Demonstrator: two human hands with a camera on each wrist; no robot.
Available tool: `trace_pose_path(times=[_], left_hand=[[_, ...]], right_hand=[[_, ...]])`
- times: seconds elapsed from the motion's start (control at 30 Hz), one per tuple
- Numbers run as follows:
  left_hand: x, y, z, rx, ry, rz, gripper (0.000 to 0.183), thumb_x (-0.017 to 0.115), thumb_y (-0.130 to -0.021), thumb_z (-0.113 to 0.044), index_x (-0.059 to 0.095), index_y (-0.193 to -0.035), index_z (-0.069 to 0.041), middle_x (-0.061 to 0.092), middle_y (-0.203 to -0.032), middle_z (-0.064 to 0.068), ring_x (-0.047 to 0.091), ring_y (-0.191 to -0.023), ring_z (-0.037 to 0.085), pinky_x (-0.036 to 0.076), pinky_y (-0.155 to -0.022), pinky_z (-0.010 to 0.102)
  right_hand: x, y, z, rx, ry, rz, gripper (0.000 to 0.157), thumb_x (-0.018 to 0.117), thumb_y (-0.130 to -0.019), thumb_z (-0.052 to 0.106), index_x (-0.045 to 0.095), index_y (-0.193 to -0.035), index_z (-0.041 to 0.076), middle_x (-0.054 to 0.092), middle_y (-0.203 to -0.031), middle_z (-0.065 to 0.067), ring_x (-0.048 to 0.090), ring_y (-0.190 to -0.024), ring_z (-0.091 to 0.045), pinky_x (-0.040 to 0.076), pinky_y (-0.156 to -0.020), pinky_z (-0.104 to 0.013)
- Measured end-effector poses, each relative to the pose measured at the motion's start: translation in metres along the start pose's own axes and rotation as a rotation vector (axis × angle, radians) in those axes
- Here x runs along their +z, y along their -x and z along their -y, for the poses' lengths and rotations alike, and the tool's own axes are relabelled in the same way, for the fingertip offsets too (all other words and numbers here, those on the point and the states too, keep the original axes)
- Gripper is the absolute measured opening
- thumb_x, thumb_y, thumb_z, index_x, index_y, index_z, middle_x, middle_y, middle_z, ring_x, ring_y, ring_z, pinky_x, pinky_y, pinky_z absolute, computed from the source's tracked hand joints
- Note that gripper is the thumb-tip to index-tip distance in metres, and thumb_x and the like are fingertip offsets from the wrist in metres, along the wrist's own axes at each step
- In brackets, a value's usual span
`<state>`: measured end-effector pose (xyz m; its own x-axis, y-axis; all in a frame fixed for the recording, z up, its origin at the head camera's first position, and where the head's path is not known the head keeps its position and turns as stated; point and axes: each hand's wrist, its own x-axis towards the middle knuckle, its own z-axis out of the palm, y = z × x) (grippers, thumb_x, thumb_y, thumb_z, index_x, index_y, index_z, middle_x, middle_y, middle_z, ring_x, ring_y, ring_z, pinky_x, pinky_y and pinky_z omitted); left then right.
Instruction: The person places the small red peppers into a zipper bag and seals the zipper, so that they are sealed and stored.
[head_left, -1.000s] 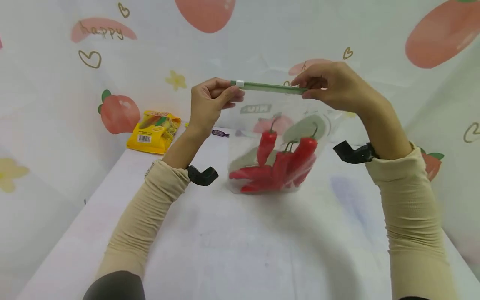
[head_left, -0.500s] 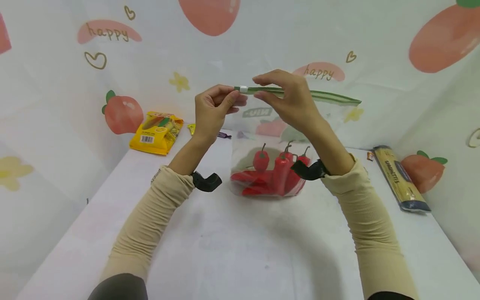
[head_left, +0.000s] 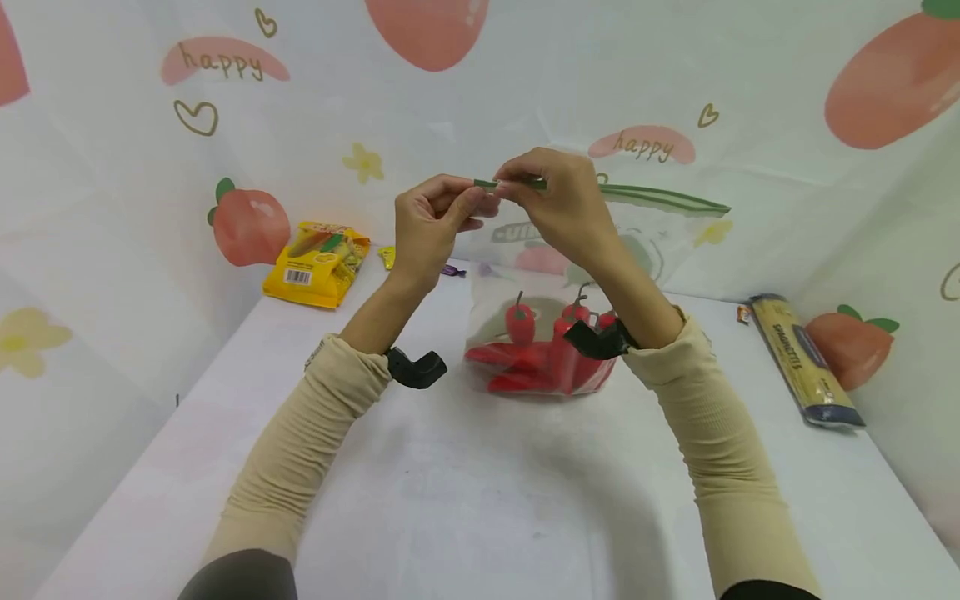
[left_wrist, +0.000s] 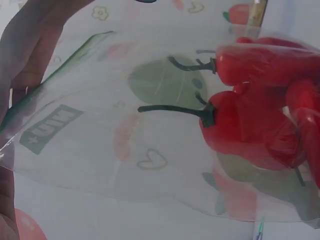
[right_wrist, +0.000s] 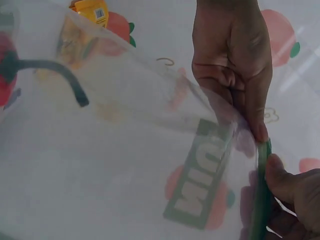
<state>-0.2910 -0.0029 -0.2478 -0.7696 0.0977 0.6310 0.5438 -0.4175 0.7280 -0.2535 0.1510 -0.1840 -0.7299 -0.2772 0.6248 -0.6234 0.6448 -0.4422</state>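
Observation:
A clear slider zip bag (head_left: pixel 517 233) with a green zip strip (head_left: pixel 663 197) along its top hangs upright over the white table. Several red chili peppers (head_left: pixel 520 323) with dark green stems lie at its bottom. My left hand (head_left: pixel 431 218) pinches the zip's left end between thumb and fingers. Close beside it, my right hand (head_left: pixel 564 196) pinches the strip at the white slider, which its fingertips mostly hide. To the right of that hand the two lips of the zip stand apart. The right wrist view shows both thumbs near each other on the green strip (right_wrist: pixel 260 200).
At the back left stands a yellow food packet (head_left: pixel 318 267), with a small yellow wrapper (head_left: pixel 387 257) and a purple-wrapped candy (head_left: pixel 453 271) beside it. A spaghetti pack (head_left: pixel 806 362) lies along the right side, near a small orange wrapper (head_left: pixel 743 313).
My right hand has let go of the strip farther right, moved left along it and closed its fingers on the slider beside the left hand. The left hand keeps its pinch.

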Motion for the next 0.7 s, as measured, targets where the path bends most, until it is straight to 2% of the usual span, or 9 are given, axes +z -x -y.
trace_pose_path(times=[0.17,0.3,0.53,0.6,0.7], left_hand=[[-0.001,0.000,0.002,-0.013,0.016,-0.012,0.005,0.060,-0.086,-0.002,0.064,-0.087,-0.001,0.071,-0.073,-0.006,0.069,-0.069,0.011,0.056,-0.063,0.021],[-0.001,-0.001,0.001,-0.010,0.019,-0.013,0.005,0.060,-0.086,-0.002,0.064,-0.087,-0.001,0.071,-0.074,-0.006,0.069,-0.070,0.011,0.056,-0.065,0.022],[-0.008,-0.001,0.002,0.011,-0.014,-0.048,0.007,0.061,-0.085,-0.006,0.064,-0.089,0.000,0.072,-0.076,-0.006,0.069,-0.071,0.012,0.056,-0.067,0.022],[-0.010,0.000,0.002,0.012,-0.025,-0.060,0.009,0.062,-0.085,-0.007,0.064,-0.089,0.000,0.072,-0.076,-0.006,0.069,-0.072,0.012,0.056,-0.069,0.023],[-0.013,0.000,0.001,0.013,-0.025,-0.075,0.009,0.062,-0.085,-0.008,0.064,-0.089,0.000,0.072,-0.076,-0.006,0.069,-0.072,0.012,0.056,-0.069,0.023]], right_hand=[[-0.017,0.010,-0.011,-0.002,0.046,-0.029,0.013,0.067,-0.082,0.014,0.071,-0.089,0.003,0.069,-0.088,-0.010,0.057,-0.078,-0.008,0.044,-0.072,-0.015],[-0.034,0.020,-0.023,-0.011,0.101,-0.060,0.014,0.067,-0.082,0.013,0.071,-0.088,0.001,0.069,-0.087,-0.010,0.053,-0.076,0.000,0.043,-0.072,-0.013],[-0.064,0.042,-0.050,0.000,0.186,-0.196,0.014,0.068,-0.080,0.008,0.070,-0.088,-0.003,0.067,-0.084,-0.014,0.049,-0.075,0.011,0.040,-0.072,-0.009],[-0.073,0.049,-0.058,0.003,0.215,-0.244,0.014,0.069,-0.079,0.008,0.071,-0.088,-0.003,0.066,-0.081,-0.007,0.049,-0.075,0.012,0.040,-0.072,-0.008],[-0.086,0.060,-0.067,0.032,0.228,-0.309,0.014,0.070,-0.078,0.008,0.071,-0.087,-0.003,0.061,-0.077,0.013,0.050,-0.074,0.011,0.039,-0.070,-0.009]])
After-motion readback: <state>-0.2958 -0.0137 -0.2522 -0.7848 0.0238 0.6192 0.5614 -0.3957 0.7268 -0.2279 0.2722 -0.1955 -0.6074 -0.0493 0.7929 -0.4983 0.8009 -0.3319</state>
